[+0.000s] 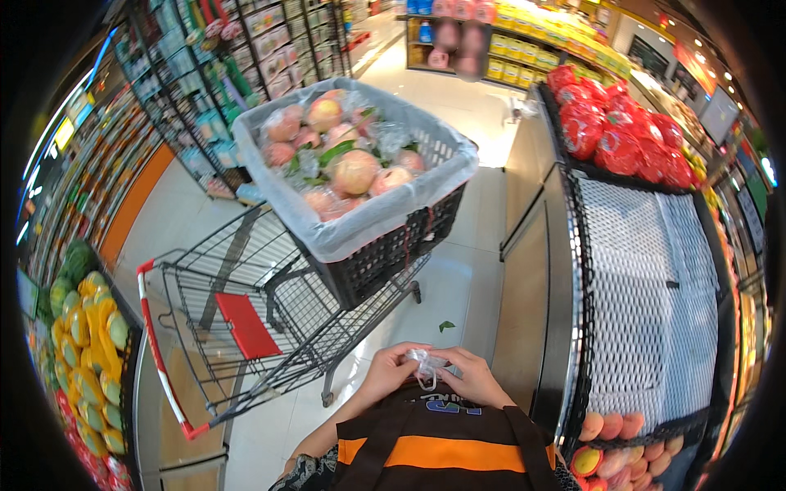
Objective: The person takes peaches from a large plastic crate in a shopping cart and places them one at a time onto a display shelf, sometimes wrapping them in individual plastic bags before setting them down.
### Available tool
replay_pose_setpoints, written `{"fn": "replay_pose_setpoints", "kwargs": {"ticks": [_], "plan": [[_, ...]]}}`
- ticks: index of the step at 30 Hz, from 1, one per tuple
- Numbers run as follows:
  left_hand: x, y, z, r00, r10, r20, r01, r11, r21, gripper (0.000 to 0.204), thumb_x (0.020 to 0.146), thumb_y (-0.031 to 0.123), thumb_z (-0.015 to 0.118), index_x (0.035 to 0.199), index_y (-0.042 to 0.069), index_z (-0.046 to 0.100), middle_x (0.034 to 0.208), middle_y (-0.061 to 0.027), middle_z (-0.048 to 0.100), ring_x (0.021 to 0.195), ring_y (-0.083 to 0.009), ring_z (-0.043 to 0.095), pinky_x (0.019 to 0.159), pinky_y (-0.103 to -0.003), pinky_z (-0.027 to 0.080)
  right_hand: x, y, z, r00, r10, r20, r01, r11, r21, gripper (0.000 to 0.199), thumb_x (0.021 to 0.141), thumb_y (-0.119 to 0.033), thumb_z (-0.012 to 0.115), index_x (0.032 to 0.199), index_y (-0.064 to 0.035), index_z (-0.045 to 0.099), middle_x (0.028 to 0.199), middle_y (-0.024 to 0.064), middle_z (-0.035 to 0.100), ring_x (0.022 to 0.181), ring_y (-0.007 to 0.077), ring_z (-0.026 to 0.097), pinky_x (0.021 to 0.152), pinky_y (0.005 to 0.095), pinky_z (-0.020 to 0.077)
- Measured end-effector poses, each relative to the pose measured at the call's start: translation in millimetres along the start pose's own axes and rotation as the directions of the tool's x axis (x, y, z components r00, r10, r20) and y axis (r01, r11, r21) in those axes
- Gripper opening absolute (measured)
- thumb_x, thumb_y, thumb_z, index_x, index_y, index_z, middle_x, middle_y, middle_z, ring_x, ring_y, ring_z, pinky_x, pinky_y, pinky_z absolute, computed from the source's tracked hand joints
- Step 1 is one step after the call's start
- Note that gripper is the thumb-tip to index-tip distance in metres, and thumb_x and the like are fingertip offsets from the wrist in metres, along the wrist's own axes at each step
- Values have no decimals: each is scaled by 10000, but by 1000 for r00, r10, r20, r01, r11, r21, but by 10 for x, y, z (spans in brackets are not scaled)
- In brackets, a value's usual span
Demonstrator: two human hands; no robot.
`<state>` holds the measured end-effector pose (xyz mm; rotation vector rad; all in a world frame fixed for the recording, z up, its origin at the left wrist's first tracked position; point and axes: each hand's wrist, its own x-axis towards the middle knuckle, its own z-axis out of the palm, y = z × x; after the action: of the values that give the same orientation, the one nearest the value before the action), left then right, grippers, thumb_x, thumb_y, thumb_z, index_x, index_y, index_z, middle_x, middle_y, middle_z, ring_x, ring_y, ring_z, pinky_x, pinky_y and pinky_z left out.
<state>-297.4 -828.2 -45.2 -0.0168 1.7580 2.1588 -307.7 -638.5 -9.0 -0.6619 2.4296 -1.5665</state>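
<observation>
Pinching a clear bag [426, 366] between both hands (left [391, 370], right [471, 378]); crate [385, 221] of peaches [354, 170] is waiting, unbagged.

Crate [385, 245] of fruit [354, 170] on cart [246, 327], ahead-left of hands; display bin [647, 278] right of cart; plastic wrap [426, 364] between both hands, close to body

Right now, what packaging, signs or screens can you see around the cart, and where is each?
Small clear plastic bag: crumpled, between the left hand and right hand.
Clear bag liner: draped over the black crate of wrapped fruit on the cart.
Red net-wrapped fruit packs: upper right display.
Yellow boxed packs: far shelf, top centre.
Dark screen: upper right wall.
</observation>
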Motion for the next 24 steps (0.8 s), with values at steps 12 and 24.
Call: {"fn": "replay_pose_setpoints", "kwargs": {"ticks": [12, 24], "plan": [[-352, 137, -1154, 461, 481, -746, -166, 873, 460, 240, 744, -81, 534, 952, 32, 573, 863, -19, 553, 752, -74, 516, 655, -193, 404, 78, 776, -479, 994, 44, 104, -20, 975, -221, 272, 777, -96, 628, 1044, -76, 583, 869, 127, 601, 750, 243, 623, 669, 311, 501], [-93, 750, -967, 351, 651, -673, 608, 388, 693, 472, 733, 64, 635, 1176, 12, 480, 1259, -234, 398, 1107, -374, 454, 913, -384, 393, 138, 1345, -1191, 998, 57, 18, -47, 938, -345, 242, 780, -148, 610, 1008, -70, 587, 856, 133, 584, 717, 311, 598, 652, 373, 485]]}}
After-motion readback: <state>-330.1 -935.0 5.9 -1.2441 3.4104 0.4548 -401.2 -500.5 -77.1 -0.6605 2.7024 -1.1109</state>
